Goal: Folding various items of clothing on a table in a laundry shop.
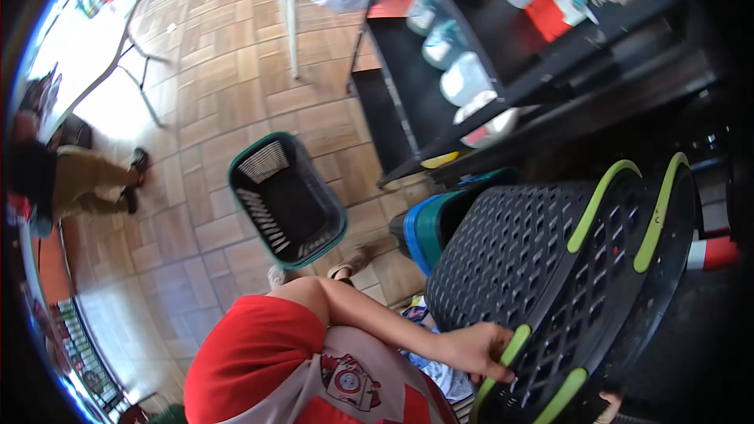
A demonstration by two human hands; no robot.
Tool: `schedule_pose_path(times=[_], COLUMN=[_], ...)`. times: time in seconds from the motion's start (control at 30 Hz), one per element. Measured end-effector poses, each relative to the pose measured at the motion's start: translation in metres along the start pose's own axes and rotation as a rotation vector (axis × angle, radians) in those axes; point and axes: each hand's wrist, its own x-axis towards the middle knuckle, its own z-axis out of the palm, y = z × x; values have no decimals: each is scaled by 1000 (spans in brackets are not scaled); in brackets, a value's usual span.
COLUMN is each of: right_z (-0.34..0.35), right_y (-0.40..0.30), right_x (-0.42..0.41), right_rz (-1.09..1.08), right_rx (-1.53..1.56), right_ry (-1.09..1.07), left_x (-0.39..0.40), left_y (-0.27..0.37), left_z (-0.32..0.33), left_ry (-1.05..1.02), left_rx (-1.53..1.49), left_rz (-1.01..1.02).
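My left hand [480, 350] reaches across from a red sleeve, its fingers curled around a lime-green handle [515, 346] of a black plastic laundry basket [500, 247]. The basket has a perforated lattice wall and lies tilted. A second black basket [662, 300] with lime-green handles is nested against it. Only a few fingers of my right hand [609, 407] show at the lower right, close to the baskets; what they grip is hidden. Below the baskets, some crumpled clothes [445, 377] are partly covered by my arm.
A dark basket with a green rim [287, 200] stands on the tiled floor [224, 94]. Stacked blue and green tubs [421, 229] are beside the black baskets. A black shelf [392, 53] holds plastic jugs [465, 79]. At left are a white folding table [94, 47] and another person [88, 182].
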Motion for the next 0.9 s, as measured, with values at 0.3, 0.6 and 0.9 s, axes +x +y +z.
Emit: schedule_pose_path(times=[0.3,0.6,0.9], right_z=[110,308,481], right_y=[-25,-32,75], right_x=[-70,-29,3], right_rz=[24,-152,-247], right_rx=[-98,-455,-240], right_ry=[-382,-1139,-1379], left_x=[-177,-271,-318], left_y=[-4,-23,-99], left_z=[30,-11,-120], left_ry=[383,1010,1715], left_rx=[-250,-62,241], left_rz=[226,377,162])
